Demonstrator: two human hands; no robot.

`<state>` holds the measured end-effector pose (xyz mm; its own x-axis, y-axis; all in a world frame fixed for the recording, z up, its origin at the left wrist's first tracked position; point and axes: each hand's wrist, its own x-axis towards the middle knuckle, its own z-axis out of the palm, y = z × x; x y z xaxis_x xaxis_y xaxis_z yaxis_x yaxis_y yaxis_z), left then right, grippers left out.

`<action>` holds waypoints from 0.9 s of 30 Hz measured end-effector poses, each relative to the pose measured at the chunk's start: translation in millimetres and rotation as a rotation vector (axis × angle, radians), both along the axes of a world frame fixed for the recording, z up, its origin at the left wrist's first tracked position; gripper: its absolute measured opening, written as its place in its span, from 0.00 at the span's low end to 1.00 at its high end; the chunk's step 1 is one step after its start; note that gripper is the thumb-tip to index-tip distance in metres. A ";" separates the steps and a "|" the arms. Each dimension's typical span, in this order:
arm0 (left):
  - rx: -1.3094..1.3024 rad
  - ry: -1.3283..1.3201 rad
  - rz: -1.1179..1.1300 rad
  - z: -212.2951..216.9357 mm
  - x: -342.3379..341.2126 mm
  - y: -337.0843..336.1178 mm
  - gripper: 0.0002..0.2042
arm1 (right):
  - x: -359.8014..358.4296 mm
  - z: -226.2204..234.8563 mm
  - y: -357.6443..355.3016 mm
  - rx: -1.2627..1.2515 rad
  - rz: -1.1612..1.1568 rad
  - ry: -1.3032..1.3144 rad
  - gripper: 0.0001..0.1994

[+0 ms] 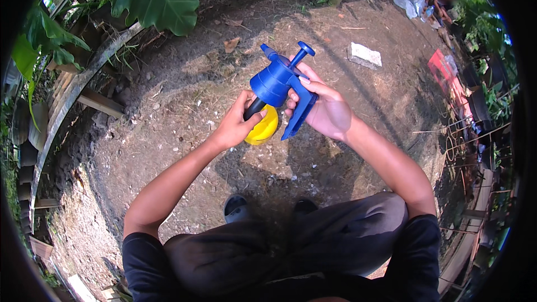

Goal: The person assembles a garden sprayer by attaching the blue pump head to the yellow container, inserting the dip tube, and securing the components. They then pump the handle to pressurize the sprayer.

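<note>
A blue pump sprayer head [271, 84] with a nozzle, a T-shaped plunger and a long trigger handle is in front of me. My right hand [321, 103] is closed around its handle side, thumb over the top. From its underside sticks a black pump barrel [254, 108], pinched by the thumb and fingers of my left hand [238, 120]. A rounded yellow sprayer tank [263, 128] shows just below the head, partly hidden by my left thumb and the barrel. Whether the left hand touches the tank I cannot tell.
Bare soil lies under me, with a pale block [364, 56] at the far right. A curved border [84, 78] and large green leaves [162, 0] edge the left. Clear plastic bags [413, 5] and a partly visible person [444, 5] are at the far right.
</note>
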<state>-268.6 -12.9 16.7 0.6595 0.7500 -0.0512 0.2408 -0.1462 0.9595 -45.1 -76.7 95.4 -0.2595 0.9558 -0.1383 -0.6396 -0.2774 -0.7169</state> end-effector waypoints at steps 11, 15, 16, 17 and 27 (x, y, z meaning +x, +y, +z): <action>0.048 -0.083 0.009 -8.1 -3.7 -13.5 0.30 | -7.1 -2.7 -14.9 0.069 0.128 -0.032 0.22; 0.043 -0.050 -0.004 -7.9 -2.7 -13.1 0.28 | -6.6 -4.2 -17.2 0.048 0.113 0.030 0.23; 0.039 -0.054 -0.006 -9.1 -2.5 -13.0 0.28 | -6.8 -3.8 -17.4 0.042 0.112 0.043 0.23; 0.045 -0.045 -0.009 -9.8 -2.1 -13.3 0.28 | -5.9 -3.7 -17.5 0.050 0.118 0.033 0.23; -0.085 -0.324 -0.077 30.0 -10.8 2.1 0.47 | -1.1 -0.6 -20.8 0.014 0.103 -0.005 0.25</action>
<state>-279.4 -10.9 46.7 0.7059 0.6998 0.1097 -0.0872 -0.0679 0.9939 -46.2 -97.5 94.8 -0.3555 0.9261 -0.1264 -0.6049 -0.3310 -0.7243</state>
